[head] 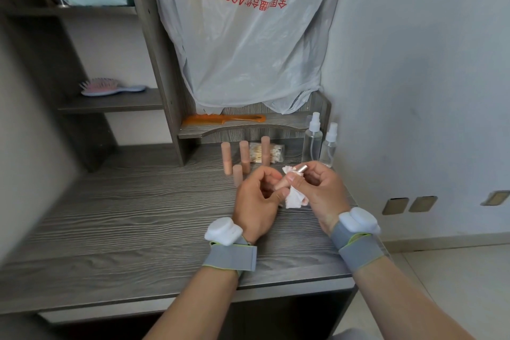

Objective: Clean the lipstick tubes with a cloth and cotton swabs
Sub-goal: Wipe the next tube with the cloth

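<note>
Grey wood-grain desk [132, 218]: front edge at 6 o'clock, R edge just beside R wrist, white wall [414, 91] close at 3 o'clock. A broad stretch of desktop lies at 9 o'clock of the hands.

L hand [256, 196]: fingers curled, gripping peach body of lipstick tube w/ silver end [301, 168].

R hand [317, 190]: fingers curled, thumb pinching crumpled white cloth [294, 200] against same tube; silver end points to 1 o'clock.

At 12 o'clock, near hands: four upright peach lipstick tubes [244, 156], w/ clear bag of cotton swabs [273, 152] behind. Two clear plastic spray bottles [311, 143] stand at 1 o'clock.
</note>
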`<state>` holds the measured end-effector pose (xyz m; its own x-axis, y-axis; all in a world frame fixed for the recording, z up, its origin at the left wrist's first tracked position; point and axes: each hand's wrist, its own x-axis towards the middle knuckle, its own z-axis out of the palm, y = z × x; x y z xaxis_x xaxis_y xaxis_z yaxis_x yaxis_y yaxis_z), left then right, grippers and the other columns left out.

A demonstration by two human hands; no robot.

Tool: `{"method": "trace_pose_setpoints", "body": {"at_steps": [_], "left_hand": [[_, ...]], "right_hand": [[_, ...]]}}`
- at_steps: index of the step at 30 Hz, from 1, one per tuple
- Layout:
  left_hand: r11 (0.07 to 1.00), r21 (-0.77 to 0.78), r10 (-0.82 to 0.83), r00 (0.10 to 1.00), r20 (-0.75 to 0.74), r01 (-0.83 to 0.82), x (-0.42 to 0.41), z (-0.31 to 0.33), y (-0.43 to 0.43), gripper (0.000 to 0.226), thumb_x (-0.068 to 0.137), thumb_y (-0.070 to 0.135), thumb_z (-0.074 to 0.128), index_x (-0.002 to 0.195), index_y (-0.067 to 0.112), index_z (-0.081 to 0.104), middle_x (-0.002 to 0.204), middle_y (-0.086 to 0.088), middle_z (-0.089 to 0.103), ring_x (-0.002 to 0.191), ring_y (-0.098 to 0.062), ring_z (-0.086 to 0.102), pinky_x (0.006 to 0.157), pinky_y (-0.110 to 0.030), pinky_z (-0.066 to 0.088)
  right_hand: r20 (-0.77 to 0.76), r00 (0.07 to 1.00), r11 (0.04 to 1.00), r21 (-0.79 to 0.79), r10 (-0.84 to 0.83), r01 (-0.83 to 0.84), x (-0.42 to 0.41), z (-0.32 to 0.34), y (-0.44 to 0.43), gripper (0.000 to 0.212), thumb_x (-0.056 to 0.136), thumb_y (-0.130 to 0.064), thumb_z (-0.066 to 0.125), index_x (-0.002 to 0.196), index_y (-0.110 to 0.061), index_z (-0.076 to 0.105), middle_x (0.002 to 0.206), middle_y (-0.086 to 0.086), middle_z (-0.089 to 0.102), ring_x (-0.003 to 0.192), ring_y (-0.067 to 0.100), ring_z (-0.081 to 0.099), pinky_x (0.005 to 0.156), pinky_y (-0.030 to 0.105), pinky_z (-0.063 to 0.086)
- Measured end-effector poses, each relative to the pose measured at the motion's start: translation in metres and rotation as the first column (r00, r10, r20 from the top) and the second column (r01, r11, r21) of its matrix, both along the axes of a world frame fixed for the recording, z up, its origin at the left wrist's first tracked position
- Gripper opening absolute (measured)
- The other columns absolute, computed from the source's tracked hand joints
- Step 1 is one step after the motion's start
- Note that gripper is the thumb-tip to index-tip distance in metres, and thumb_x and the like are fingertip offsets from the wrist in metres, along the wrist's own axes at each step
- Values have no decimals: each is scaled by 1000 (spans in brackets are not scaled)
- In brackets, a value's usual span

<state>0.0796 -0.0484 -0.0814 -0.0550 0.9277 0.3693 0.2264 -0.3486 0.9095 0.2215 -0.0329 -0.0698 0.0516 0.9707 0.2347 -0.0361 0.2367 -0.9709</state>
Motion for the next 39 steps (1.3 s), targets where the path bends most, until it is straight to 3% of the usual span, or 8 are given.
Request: {"method": "trace_pose_setpoints", "body": {"at_steps": [5,10,17,22,25,29,34,39], "left_hand": [[1000,-9,-21,1000,2,21,1,1,0,8,94,12,61,94,19,66,80,-2,69,79,-22,65,80,-44,56],[1000,12,-20,999,-27,21,-1,0,0,20,82,7,74,94,21,65,82,7,62,78,-15,60,77,-34,54],[999,-7,-38,999,5,38,1,-1,1,12,96,13,59,97,17,70,77,2,68,73,-11,62,76,-33,55],[1000,-6,17,1000,-10,-17,-1,-1,2,25,81,10,76,98,23,64,85,3,64,80,-17,61,76,-30,54],[1000,-3,0,1000,-26,0,0,-3,2,8,89,13,69,90,20,67,77,4,64,74,-11,59,76,-32,53],[1000,3,12,997,-71,-11,0,-2,2,13,97,14,57,91,19,69,75,1,68,70,-9,59,72,-30,51],[1000,10,16,999,-43,-15,0,0,1,19,83,11,75,94,23,65,80,9,62,77,-13,60,74,-27,53],[1000,-1,19,998,-56,-19,0,-2,1,14,97,17,58,87,18,67,72,9,65,68,-5,57,71,-28,50]], "right_hand": [[-12,1000,1000,2,-10,10,0,0,0,10,81,-8,76,86,-8,67,84,22,72,72,25,65,70,43,53],[-7,1000,1000,12,-5,5,0,0,0,11,80,-5,77,85,-10,67,85,19,72,74,20,66,70,38,54],[-45,999,1000,5,-6,6,0,0,1,10,81,-8,76,85,-8,67,83,22,71,71,24,65,68,42,51],[-48,999,1000,7,2,-1,0,-1,1,13,81,-3,75,82,-14,67,80,11,72,73,18,65,70,37,53],[-43,999,1000,4,-2,2,0,-1,1,11,81,-4,76,83,-12,67,79,13,72,72,20,64,68,37,51],[-47,999,1000,0,-13,13,0,-2,2,10,81,-7,76,85,-9,67,83,17,73,73,20,65,70,38,53],[-34,999,1000,2,-6,6,0,-1,2,12,81,-5,76,84,-13,68,83,12,73,74,17,67,68,34,55],[-34,999,1000,14,-10,11,-1,-1,2,10,81,-7,76,83,-12,67,83,19,73,72,19,66,67,34,53]]}}
